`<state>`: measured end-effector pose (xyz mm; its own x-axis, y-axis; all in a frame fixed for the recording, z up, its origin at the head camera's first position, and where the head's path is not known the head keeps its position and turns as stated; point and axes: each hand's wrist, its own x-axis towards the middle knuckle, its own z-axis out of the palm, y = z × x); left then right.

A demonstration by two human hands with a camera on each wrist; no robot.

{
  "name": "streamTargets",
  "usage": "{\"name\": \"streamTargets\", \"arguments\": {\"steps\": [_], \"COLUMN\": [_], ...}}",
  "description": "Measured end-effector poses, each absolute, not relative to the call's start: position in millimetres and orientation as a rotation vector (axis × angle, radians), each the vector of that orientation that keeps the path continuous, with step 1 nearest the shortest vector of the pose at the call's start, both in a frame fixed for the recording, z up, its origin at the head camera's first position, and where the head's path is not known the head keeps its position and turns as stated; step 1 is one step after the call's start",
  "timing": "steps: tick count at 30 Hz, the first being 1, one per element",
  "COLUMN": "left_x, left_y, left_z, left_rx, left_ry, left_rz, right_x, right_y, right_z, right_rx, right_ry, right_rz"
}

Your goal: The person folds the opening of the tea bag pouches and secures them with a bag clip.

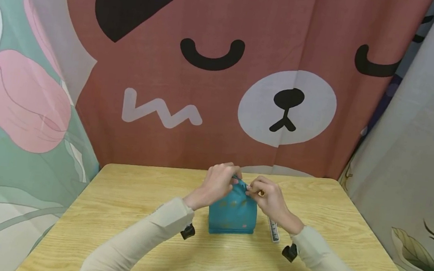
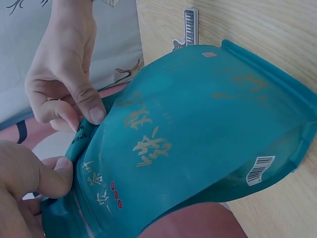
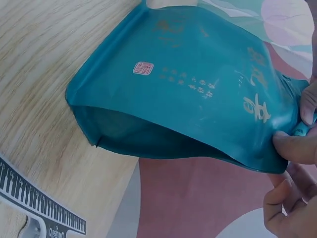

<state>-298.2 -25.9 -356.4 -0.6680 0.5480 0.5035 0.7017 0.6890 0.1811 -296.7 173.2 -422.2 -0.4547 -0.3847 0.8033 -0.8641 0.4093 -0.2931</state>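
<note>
A teal tea pouch [image 1: 232, 219] with gold characters stands on the table, its top edge folded over. My left hand [image 1: 219, 183] pinches one end of that fold between thumb and fingers. At the other end, the thumb and fingers of my right hand [image 1: 270, 199] pinch the top corner. In the left wrist view the pouch [image 2: 183, 114] looks puffed out, with a barcode on its side. The gusset of the pouch [image 3: 163, 94] shows in the right wrist view. Just right of it lies a clip [image 1: 273, 230] printed with piano keys.
The light wood table [image 1: 141, 251] ends at a back edge close behind the pouch. A curtain with a bear print [image 1: 206, 86] hangs behind it, and more printed curtains hang at both sides. Dark wrist cameras [image 1: 188, 231] sit below both wrists.
</note>
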Motion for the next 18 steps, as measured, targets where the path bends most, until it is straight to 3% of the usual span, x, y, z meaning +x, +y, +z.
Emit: {"name": "streamTargets", "arguments": {"steps": [18], "left_x": [-298.1], "left_y": [-26.3], "left_z": [-353.0], "left_rx": [-0.999], "left_ry": [-2.542], "left_rz": [-0.434], "right_x": [-292.5], "right_y": [178.6], "right_z": [-420.8], "right_rx": [1.197], "right_ry": [-1.966], "right_rz": [0.486]}}
